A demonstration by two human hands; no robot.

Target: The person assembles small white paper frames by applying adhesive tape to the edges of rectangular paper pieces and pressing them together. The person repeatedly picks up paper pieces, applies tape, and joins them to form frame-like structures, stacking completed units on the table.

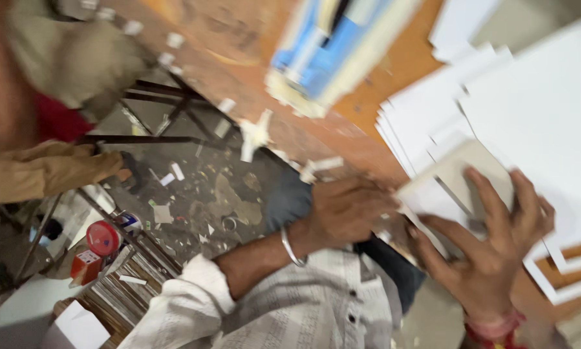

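Observation:
The view is blurred by motion. My left hand, with a metal bangle on the wrist, rests at the edge of the orange-brown table and touches the corner of a pale board piece. My right hand lies with fingers spread on the same board piece and seems to hold it from the right. A stack of white sheets sits just behind the board. Larger white sheets spread to the right.
A blue and white object lies on the table at top centre. Paper scraps litter the table edge and the dirty floor. Another person in a tan sleeve stands at left. A red-lidded container sits lower left.

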